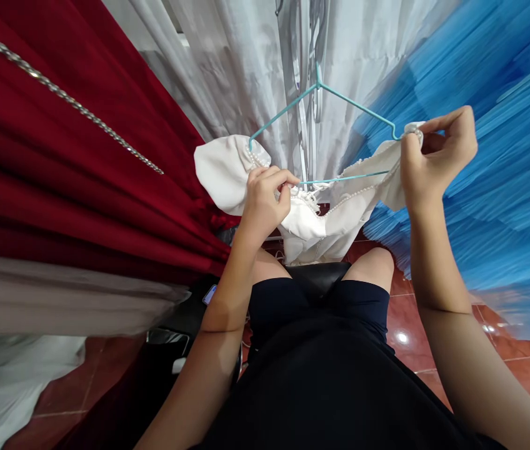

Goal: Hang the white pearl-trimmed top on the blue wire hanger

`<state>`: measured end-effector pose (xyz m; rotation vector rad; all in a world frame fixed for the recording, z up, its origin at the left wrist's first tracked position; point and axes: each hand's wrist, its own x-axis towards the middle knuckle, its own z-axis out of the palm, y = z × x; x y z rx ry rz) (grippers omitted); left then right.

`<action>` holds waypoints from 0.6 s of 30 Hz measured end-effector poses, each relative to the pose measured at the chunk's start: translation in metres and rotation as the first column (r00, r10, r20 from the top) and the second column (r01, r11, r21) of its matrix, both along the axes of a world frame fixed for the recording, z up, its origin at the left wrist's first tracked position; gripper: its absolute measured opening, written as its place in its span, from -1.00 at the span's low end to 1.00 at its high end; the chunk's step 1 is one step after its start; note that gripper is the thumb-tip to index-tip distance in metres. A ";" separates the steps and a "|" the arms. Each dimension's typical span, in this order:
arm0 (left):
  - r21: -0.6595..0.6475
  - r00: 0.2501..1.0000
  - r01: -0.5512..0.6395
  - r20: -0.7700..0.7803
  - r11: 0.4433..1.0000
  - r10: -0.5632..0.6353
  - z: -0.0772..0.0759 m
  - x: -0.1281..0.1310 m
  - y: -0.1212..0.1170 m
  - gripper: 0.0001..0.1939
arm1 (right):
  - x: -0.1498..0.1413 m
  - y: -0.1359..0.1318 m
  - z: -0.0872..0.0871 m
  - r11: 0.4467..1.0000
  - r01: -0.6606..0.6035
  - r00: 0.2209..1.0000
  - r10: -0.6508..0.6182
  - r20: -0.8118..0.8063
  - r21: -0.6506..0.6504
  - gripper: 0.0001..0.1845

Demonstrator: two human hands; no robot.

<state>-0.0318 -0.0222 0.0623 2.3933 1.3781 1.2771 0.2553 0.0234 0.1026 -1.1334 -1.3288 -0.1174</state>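
A white dress (307, 219) with pearl trim along its neckline hangs on a thin turquoise hanger (356, 106) in front of me. My right hand (434, 159) pinches the dress's shoulder strap at the right end of the hanger. Fingers bent, my left hand (267, 200) grips the pearl-edged fabric near the left end of the hanger's lower bar; its fingertips are partly hidden. Left of that hand, a puffed white sleeve (222, 172) spreads out. The lower part of the dress drops down past my knees.
Red fabric (82, 125) with a beaded chain (68, 97) hangs at the left, above a beige cloth (59, 294). White drapes (241, 69) hang behind the hanger. Blue tulle (494, 156) fills the right side. A phone (209, 294) lies left of my legs, above a red tiled floor (415, 325).
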 end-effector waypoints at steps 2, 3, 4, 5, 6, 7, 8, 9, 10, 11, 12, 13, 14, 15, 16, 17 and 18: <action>-0.002 1.000 -0.022 -0.007 1.000 0.022 -0.001 0.002 0.000 -0.75 | -0.008 0.006 -0.006 0.999 -0.048 0.998 0.048 0.045 -0.010 -0.67; 0.000 0.999 -0.036 -0.010 0.999 0.036 -0.002 0.002 0.000 -0.76 | -0.011 0.006 -0.010 0.998 -0.064 0.994 0.066 0.085 -0.027 -0.71; 0.002 0.999 -0.051 -0.010 0.999 0.051 -0.003 0.003 0.000 -0.77 | -0.014 0.004 -0.015 0.997 -0.071 0.989 0.076 0.126 -0.044 -0.76; 0.004 0.998 -0.066 -0.008 0.998 0.066 -0.004 0.003 0.000 -0.78 | -0.017 0.000 -0.021 0.996 -0.071 0.983 0.079 0.164 -0.051 -0.82; 0.007 0.997 -0.079 -0.003 0.997 0.079 -0.005 0.003 0.000 -0.79 | -0.020 -0.005 -0.026 0.996 -0.073 0.977 0.081 0.197 -0.048 -0.87; 0.011 0.996 -0.086 0.003 0.996 0.086 -0.006 0.003 0.000 -0.80 | -0.023 -0.011 -0.031 0.996 -0.087 0.970 0.093 0.223 -0.037 -0.90; 0.015 0.996 -0.087 0.011 0.996 0.087 -0.007 0.003 0.000 -0.80 | -0.027 -0.017 -0.036 0.993 -0.118 0.962 0.122 0.244 -0.030 -0.91; 0.019 0.996 -0.084 0.016 0.996 0.084 -0.008 0.003 0.000 -0.80 | -0.031 -0.023 -0.040 0.986 -0.164 0.950 0.168 0.263 -0.034 -0.90; 0.019 0.997 -0.079 0.020 0.997 0.078 -0.008 0.003 0.000 -0.80 | -0.035 -0.027 -0.044 0.974 -0.217 0.932 0.224 0.284 -0.057 -0.88; 0.016 0.997 -0.073 0.024 0.997 0.073 -0.008 0.003 0.000 -0.78 | -0.039 -0.030 -0.047 0.960 -0.265 0.910 0.281 0.304 -0.094 -0.85; 0.012 0.997 -0.071 0.026 0.997 0.071 -0.007 0.003 0.000 -0.77 | -0.043 -0.030 -0.050 0.945 -0.298 0.888 0.327 0.322 -0.139 -0.83; 0.009 0.997 -0.071 0.027 0.997 0.071 -0.007 0.003 0.000 -0.76 | -0.046 -0.029 -0.053 0.932 -0.311 0.869 0.359 0.342 -0.188 -0.82; 0.008 0.997 -0.074 0.025 0.997 0.074 -0.007 0.003 0.000 -0.75 | -0.049 -0.027 -0.056 0.923 -0.307 0.852 0.376 0.365 -0.234 -0.81; 0.011 0.997 -0.078 0.020 0.997 0.078 -0.006 0.003 0.000 -0.75 | -0.052 -0.024 -0.059 0.917 -0.292 0.838 0.381 0.389 -0.271 -0.81; 0.018 0.996 -0.083 0.014 0.996 0.083 -0.006 0.004 -0.001 -0.76 | -0.054 -0.021 -0.062 0.918 -0.268 0.832 0.374 0.409 -0.293 -0.80; 0.025 0.996 -0.091 0.006 0.996 0.090 -0.006 0.004 -0.001 -0.76 | -0.056 -0.019 -0.065 0.923 -0.244 0.833 0.356 0.423 -0.297 -0.77; 0.032 0.995 -0.100 0.000 0.994 0.100 -0.007 0.005 -0.002 -0.77 | -0.058 -0.018 -0.068 0.933 -0.221 0.841 0.330 0.429 -0.284 -0.74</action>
